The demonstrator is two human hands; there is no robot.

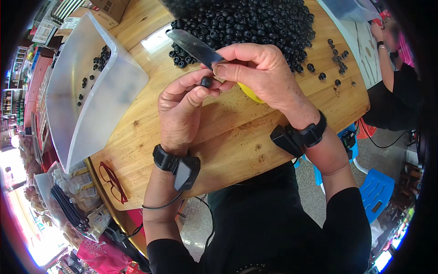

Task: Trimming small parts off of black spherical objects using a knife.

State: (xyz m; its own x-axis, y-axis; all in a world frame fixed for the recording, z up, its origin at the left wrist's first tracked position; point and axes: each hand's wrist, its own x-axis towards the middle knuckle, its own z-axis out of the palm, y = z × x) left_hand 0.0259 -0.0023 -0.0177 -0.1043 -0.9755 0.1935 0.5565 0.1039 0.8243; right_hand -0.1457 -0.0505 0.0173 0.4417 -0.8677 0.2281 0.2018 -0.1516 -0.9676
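A small round black piece (207, 81) sits pinched between fingertips, up above the wooden table, close to the person's chest. It is dark and a bit shiny. The knife (197, 48) has a flat grey blade that points up and to the left, and its yellow handle pokes out under the hand, right next to the black piece
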